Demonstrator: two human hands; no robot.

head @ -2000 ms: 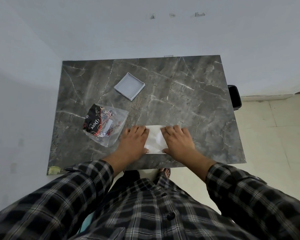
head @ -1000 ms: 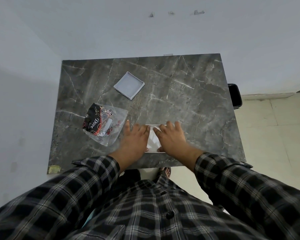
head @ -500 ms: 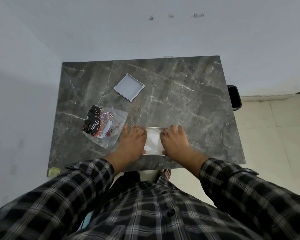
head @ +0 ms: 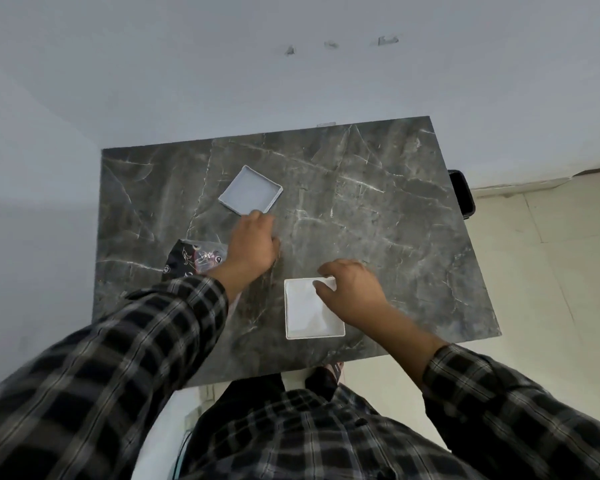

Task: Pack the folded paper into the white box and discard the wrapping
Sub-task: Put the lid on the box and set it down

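A shallow white box lies near the front edge of the dark marble table, its inside white; I cannot make out the folded paper apart from it. My right hand pinches the box's far right corner, fingers over the rim and thumb inside. A second shallow white tray, like a lid, lies open side up further back. My left hand reaches to its near corner with the fingertips at the rim, holding nothing. The clear wrapping with black and red print lies left, partly under my left wrist.
The table stands in a corner, with grey walls behind it and to its left. A black bin stands on the tiled floor just past the table's right edge. My feet show below the front edge.
My left hand has left the white box and moved back and left to the second tray. My right hand has slid to the box's far right corner, uncovering the box.
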